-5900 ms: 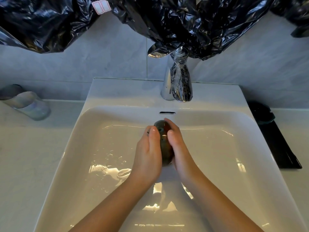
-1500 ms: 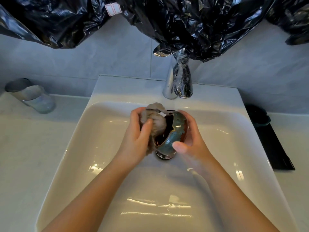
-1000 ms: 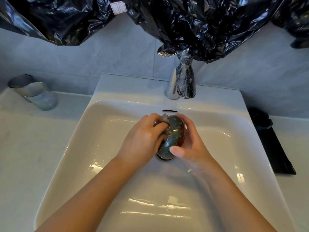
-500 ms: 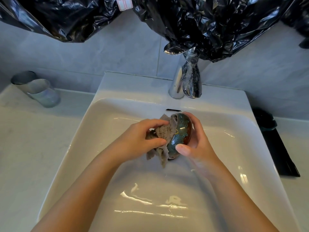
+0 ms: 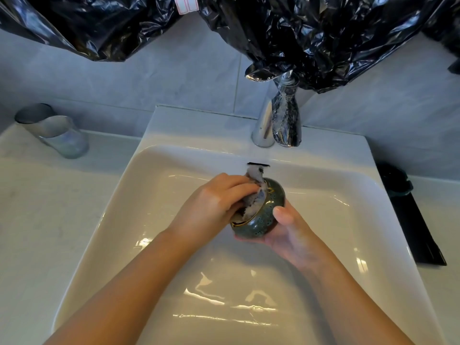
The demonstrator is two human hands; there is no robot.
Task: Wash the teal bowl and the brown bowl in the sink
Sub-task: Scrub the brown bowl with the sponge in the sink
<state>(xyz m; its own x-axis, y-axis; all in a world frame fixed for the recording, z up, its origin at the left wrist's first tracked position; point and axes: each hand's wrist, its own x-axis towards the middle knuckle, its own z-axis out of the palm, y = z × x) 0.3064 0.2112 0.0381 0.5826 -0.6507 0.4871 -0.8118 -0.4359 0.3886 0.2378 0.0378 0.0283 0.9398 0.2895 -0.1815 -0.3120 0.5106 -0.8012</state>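
Over the white sink (image 5: 154,195) I hold a small speckled teal bowl (image 5: 263,220) tilted on its side, its opening facing left. My right hand (image 5: 286,232) cups the bowl from below and behind, thumb on its outer wall. My left hand (image 5: 214,202) grips a grey wet cloth (image 5: 254,197) and presses it into the bowl's opening. A corner of the cloth sticks up above the rim. The bowl's inside is hidden by the cloth and fingers. A second dark teal dish (image 5: 394,180) sits on the counter at the right; no brown bowl is clearly seen.
A chrome faucet (image 5: 263,120) wrapped partly in black plastic stands behind the basin. A glass tumbler (image 5: 54,131) is on the left counter. A black tray (image 5: 418,227) lies along the right counter. Black plastic sheeting (image 5: 298,28) hangs above.
The bowl has turned so its speckled outside faces up. My left hand has pushed the cloth deeper into the opening. Both hands shifted slightly toward me.
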